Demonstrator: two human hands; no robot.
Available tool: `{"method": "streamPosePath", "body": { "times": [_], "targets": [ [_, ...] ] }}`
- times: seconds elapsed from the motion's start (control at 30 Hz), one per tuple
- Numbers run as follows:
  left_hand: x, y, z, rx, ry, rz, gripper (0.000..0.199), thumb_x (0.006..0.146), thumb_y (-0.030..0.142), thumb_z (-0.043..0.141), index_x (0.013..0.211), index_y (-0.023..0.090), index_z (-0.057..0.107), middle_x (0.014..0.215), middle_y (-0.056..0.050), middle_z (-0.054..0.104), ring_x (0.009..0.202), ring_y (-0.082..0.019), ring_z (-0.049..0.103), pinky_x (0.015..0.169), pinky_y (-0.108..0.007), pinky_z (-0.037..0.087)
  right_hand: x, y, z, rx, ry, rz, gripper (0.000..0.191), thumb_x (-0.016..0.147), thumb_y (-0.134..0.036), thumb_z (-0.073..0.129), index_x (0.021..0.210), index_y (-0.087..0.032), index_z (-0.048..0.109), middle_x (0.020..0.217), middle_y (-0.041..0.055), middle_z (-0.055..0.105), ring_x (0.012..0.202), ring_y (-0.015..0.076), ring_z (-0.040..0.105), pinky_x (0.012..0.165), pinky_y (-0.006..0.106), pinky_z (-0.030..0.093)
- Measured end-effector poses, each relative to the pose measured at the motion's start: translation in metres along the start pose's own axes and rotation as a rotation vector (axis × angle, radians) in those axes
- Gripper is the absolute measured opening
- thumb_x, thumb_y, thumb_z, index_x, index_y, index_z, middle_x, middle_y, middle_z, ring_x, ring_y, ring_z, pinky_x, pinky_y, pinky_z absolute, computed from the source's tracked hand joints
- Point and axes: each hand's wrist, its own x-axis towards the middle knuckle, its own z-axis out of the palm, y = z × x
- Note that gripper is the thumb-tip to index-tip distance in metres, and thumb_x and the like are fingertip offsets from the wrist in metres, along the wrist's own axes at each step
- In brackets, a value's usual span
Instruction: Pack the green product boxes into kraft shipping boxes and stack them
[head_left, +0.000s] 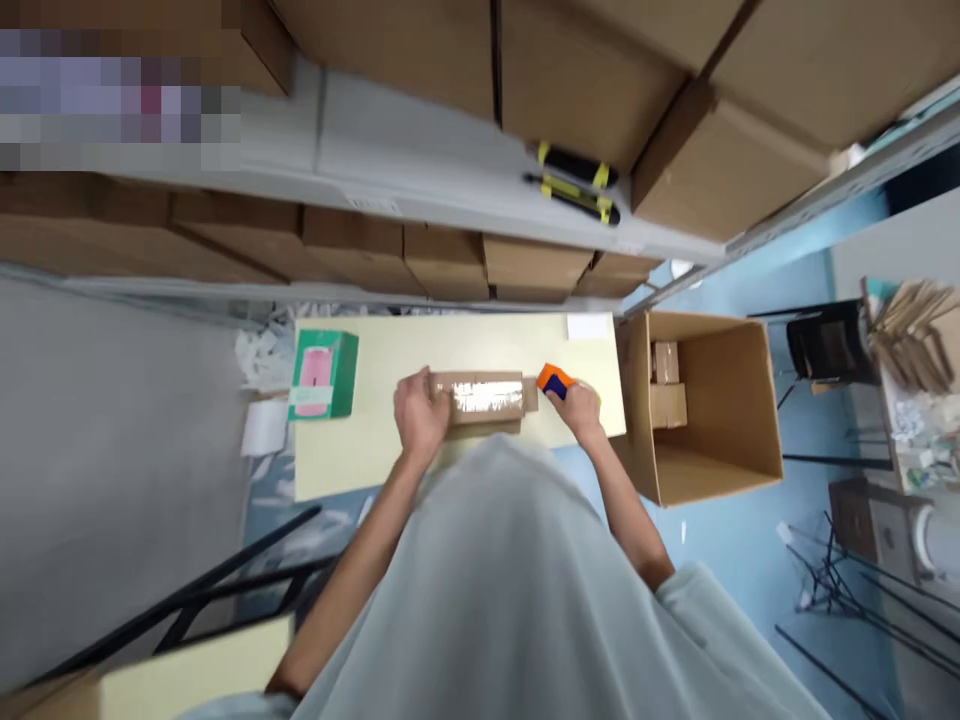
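Observation:
A long, small cardboard box [480,395] lies on the pale yellow table [480,340], with a shiny strip of clear tape along its top. A small flap [531,394] sticks out at its right end. My left hand [421,412] grips the box's left end, thumb on top; the other fingers are partly hidden. In my right hand [580,410] is an orange and blue tape dispenser [553,380], held just past the flap. Whether tape runs between the dispenser and the box cannot be made out.
A green box with a pink panel [345,375] stands at the table's left end, a white card [587,326] at the back right. A large open carton [712,470] holding small boxes [667,405] adjoins the right edge. Overhead, a shelf [420,150] carries cartons and two black-yellow tools [574,182].

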Motion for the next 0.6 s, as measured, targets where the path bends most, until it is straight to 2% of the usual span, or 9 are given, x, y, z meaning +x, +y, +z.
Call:
{"method": "streamPosePath", "body": {
  "times": [0.07, 0.13, 0.2, 0.27, 0.33, 0.43, 0.5, 0.6],
  "targets": [
    [0.005, 0.034, 0.004, -0.092, -0.047, 0.185, 0.039, 0.096, 0.026, 0.061, 0.131, 0.020, 0.076, 0.129, -0.016, 0.076, 0.127, -0.035, 0.072, 0.118, -0.053, 0.057, 0.000, -0.009, -0.021, 0.098, 0.092, -0.009, 0.050, 0.112, -0.058, 0.064, 0.129, -0.012, 0.075, 0.123, 0.0204, 0.083, 0.120, 0.0319, 0.080, 0.096, 0.033, 0.059],
    [0.011, 0.074, 0.004, -0.202, -0.079, 0.400, 0.035, 0.103, 0.029, 0.057, 0.132, 0.023, 0.076, 0.130, -0.013, 0.076, 0.126, -0.032, 0.072, 0.116, -0.050, 0.060, 0.003, -0.024, -0.048, 0.176, 0.158, -0.078, 0.050, 0.111, -0.056, 0.064, 0.135, -0.012, 0.071, 0.124, 0.0200, 0.083, 0.118, 0.0328, 0.081, 0.092, 0.035, 0.060],
    [0.019, 0.113, -0.002, -0.283, -0.045, 0.570, 0.037, 0.107, 0.028, 0.054, 0.138, 0.026, 0.074, 0.134, -0.011, 0.074, 0.129, -0.029, 0.072, 0.117, -0.047, 0.060, 0.008, -0.044, -0.081, 0.213, 0.204, -0.206, 0.046, 0.110, -0.049, 0.063, 0.140, -0.014, 0.066, 0.124, 0.0192, 0.082, 0.116, 0.0339, 0.081, 0.091, 0.038, 0.061],
    [0.032, 0.143, -0.015, -0.330, 0.039, 0.662, 0.041, 0.109, 0.023, 0.050, 0.144, 0.026, 0.071, 0.138, -0.012, 0.072, 0.131, -0.028, 0.071, 0.118, -0.045, 0.059, 0.015, -0.067, -0.116, 0.216, 0.238, -0.364, 0.044, 0.108, -0.040, 0.061, 0.144, -0.014, 0.061, 0.122, 0.0186, 0.082, 0.113, 0.0350, 0.080, 0.092, 0.041, 0.062],
    [0.051, 0.165, -0.032, -0.348, 0.148, 0.681, 0.046, 0.108, 0.018, 0.048, 0.148, 0.024, 0.069, 0.141, -0.014, 0.069, 0.133, -0.028, 0.070, 0.119, -0.044, 0.059, 0.023, -0.093, -0.150, 0.202, 0.287, -0.528, 0.044, 0.108, -0.036, 0.059, 0.145, -0.013, 0.057, 0.121, 0.0192, 0.081, 0.114, 0.0358, 0.079, 0.096, 0.044, 0.062],
    [0.093, 0.185, -0.055, -0.345, 0.272, 0.650, 0.052, 0.105, 0.016, 0.050, 0.155, 0.021, 0.064, 0.147, -0.017, 0.064, 0.138, -0.030, 0.068, 0.120, -0.046, 0.058, 0.044, -0.134, -0.198, 0.149, 0.418, -0.722, 0.038, 0.108, -0.031, 0.056, 0.142, -0.012, 0.056, 0.124, 0.0206, 0.078, 0.121, 0.0348, 0.075, 0.108, 0.048, 0.058],
    [0.124, 0.194, -0.067, -0.324, 0.288, 0.626, 0.056, 0.102, 0.015, 0.051, 0.157, 0.018, 0.062, 0.154, -0.020, 0.061, 0.141, -0.032, 0.067, 0.121, -0.048, 0.059, 0.059, -0.161, -0.226, 0.087, 0.480, -0.751, 0.035, 0.108, -0.028, 0.055, 0.139, -0.013, 0.058, 0.127, 0.0213, 0.078, 0.122, 0.0345, 0.074, 0.112, 0.049, 0.055],
    [0.162, 0.200, -0.076, -0.277, 0.232, 0.577, 0.059, 0.099, 0.015, 0.051, 0.156, 0.014, 0.062, 0.160, -0.022, 0.060, 0.143, -0.035, 0.067, 0.121, -0.051, 0.058, 0.077, -0.194, -0.256, -0.026, 0.498, -0.692, 0.035, 0.108, -0.026, 0.057, 0.140, -0.013, 0.061, 0.130, 0.0222, 0.079, 0.125, 0.0350, 0.074, 0.116, 0.048, 0.053]
  ]
}}
